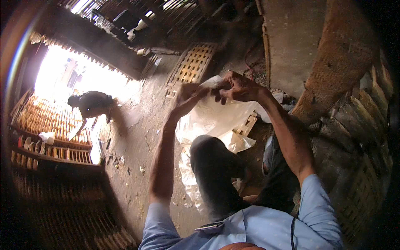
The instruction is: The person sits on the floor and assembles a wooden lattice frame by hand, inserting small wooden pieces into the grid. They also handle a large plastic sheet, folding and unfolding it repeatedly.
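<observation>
Between the two hands, a whitish crumpled piece (211, 81) was above the pale sheet (212, 121). The right hand (239, 87) seemed to pinch it; the blurred left hand's (186, 96) grip I could not tell. Probably light, soft, slippery: best held at opposite ends.

Interior with a grey-brown floor (141, 146), lit by glaring daylight through a wide opening (54, 71) at left, beside a slatted bench (43, 114). A dark slatted wall (179, 18) admits slivers of light above; a flat grey panel (296, 46) and a curved-looking rust-brown board (339, 62) stand at upper right.
</observation>
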`<act>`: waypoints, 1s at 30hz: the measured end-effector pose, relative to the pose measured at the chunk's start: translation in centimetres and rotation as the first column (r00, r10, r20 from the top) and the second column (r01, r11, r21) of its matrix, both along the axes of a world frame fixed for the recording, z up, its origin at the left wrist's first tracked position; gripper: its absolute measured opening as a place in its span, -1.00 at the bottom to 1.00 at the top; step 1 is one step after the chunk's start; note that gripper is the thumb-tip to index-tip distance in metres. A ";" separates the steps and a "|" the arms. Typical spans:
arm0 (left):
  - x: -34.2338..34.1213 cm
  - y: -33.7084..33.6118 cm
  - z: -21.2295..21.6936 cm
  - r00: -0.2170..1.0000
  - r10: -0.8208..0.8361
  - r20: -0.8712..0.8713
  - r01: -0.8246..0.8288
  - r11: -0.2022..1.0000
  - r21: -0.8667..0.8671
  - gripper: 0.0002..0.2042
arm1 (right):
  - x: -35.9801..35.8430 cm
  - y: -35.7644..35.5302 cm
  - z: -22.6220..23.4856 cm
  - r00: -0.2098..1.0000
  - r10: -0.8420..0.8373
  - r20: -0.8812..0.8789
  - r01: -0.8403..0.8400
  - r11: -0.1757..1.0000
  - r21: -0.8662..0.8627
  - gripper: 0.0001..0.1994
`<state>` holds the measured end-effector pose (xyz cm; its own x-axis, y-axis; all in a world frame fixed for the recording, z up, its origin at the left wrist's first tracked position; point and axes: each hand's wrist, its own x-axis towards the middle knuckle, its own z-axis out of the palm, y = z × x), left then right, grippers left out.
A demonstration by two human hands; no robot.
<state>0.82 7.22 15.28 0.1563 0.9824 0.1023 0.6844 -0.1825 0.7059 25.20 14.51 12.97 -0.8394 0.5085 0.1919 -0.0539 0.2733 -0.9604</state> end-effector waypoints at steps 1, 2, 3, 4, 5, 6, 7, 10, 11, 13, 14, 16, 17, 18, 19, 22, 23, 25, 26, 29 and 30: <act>-0.6 -0.8 -0.6 0.981 -0.069 0.184 0.049 0.992 0.114 -0.67 | 0.4 0.2 0.3 0.999 -0.027 0.033 0.027 1.000 0.000 -0.77; -1.4 -0.9 -0.9 0.981 -0.078 0.176 0.041 0.978 0.203 -0.77 | 0.8 0.3 0.6 0.996 -0.055 0.066 0.055 0.999 0.000 -0.76; -1.9 -0.8 -1.1 0.982 -0.092 0.166 0.040 0.955 0.294 -0.86 | 1.3 0.3 0.8 0.991 -0.087 0.101 0.088 0.996 -0.002 -0.75; 0.0 -1.7 0.6 0.982 0.055 0.179 -0.081 0.987 0.140 -0.88 | 1.7 0.4 0.5 0.992 -0.123 0.033 0.122 0.992 0.023 -0.77; 1.8 -3.1 2.9 0.963 0.213 0.162 -0.214 0.977 -0.015 -0.89 | 1.8 0.2 0.4 0.989 -0.142 -0.040 0.144 0.988 0.048 -0.77; 2.5 -3.0 3.1 0.977 0.158 0.143 -0.164 0.986 0.028 -0.89 | 1.8 0.3 0.7 0.980 -0.158 -0.118 0.168 0.983 0.080 -0.76; 3.1 -2.9 3.1 0.987 0.104 0.122 -0.113 0.991 0.069 -0.89 | 1.6 0.2 0.9 0.966 -0.168 -0.195 0.192 0.975 0.111 -0.74; 4.0 -3.2 2.8 0.994 0.064 0.087 -0.080 0.977 0.199 -0.90 | -0.8 -0.1 -0.1 0.973 -0.018 -0.229 0.028 0.999 0.038 -0.67; 4.2 -3.5 2.7 0.994 0.070 0.082 -0.088 0.966 0.243 -0.90 | -1.0 -0.1 -0.3 0.979 0.043 -0.199 -0.048 0.999 -0.018 -0.66; 2.6 -4.9 4.3 0.977 0.205 0.065 -0.215 0.926 0.310 -0.88 | -0.9 -0.3 -0.6 0.998 0.058 -0.038 -0.061 0.994 -0.090 -0.71; 0.8 -5.1 4.2 0.966 0.209 0.150 -0.252 0.883 0.397 -0.90 | -0.4 -0.5 -0.6 0.997 0.043 0.062 -0.037 0.994 -0.100 -0.74; -1.6 -5.6 5.8 0.911 0.332 0.246 -0.407 0.820 0.402 -0.90 | 1.1 0.5 -1.1 0.937 -0.077 0.342 0.039 0.992 0.119 -0.73; -3.6 -5.6 5.8 0.932 0.214 0.291 -0.338 0.804 0.490 -0.92 | 1.9 1.2 -1.7 0.844 -0.200 0.497 0.032 0.944 0.327 -0.70; -4.1 -6.1 6.7 0.912 0.325 0.252 -0.408 0.793 0.452 -0.93 | 2.8 1.8 -1.9 0.790 -0.166 0.590 0.031 0.972 0.232 -0.68; -4.3 -6.5 7.5 0.878 0.431 0.207 -0.478 0.773 0.417 -0.93 | 3.1 2.2 -2.2 0.729 -0.120 0.674 0.039 0.990 0.134 -0.64; -3.3 -6.2 6.8 0.952 0.254 0.171 -0.303 0.860 0.410 -0.90 | 1.7 1.3 -3.3 0.874 -0.369 0.317 0.193 0.861 0.471 -0.60; -2.4 -6.1 6.3 0.964 0.201 0.176 -0.254 0.892 0.374 -0.90 | 0.8 0.9 -2.8 0.924 -0.351 0.152 0.235 0.834 0.500 -0.59; -0.6 -6.3 3.9 0.954 0.144 0.261 -0.208 0.949 0.236 -0.88 | -2.7 -1.3 0.3 0.957 -0.146 -0.250 0.224 0.921 0.319 -0.59; 0.5 -6.4 3.4 0.950 0.152 0.273 -0.202 0.965 0.166 -0.87 | -3.6 -1.6 0.6 0.964 -0.104 -0.244 0.164 0.957 0.239 -0.62; 1.8 -5.8 3.9 0.965 0.168 0.204 -0.205 0.962 0.178 -0.90 | -3.8 -1.2 0.6 0.978 -0.001 -0.209 0.006 1.000 0.020 -0.68; 1.5 -5.9 4.5 0.960 0.206 0.190 -0.240 0.953 0.184 -0.90 | -3.1 -1.0 -0.1 0.985 0.031 -0.172 -0.039 0.998 -0.040 -0.68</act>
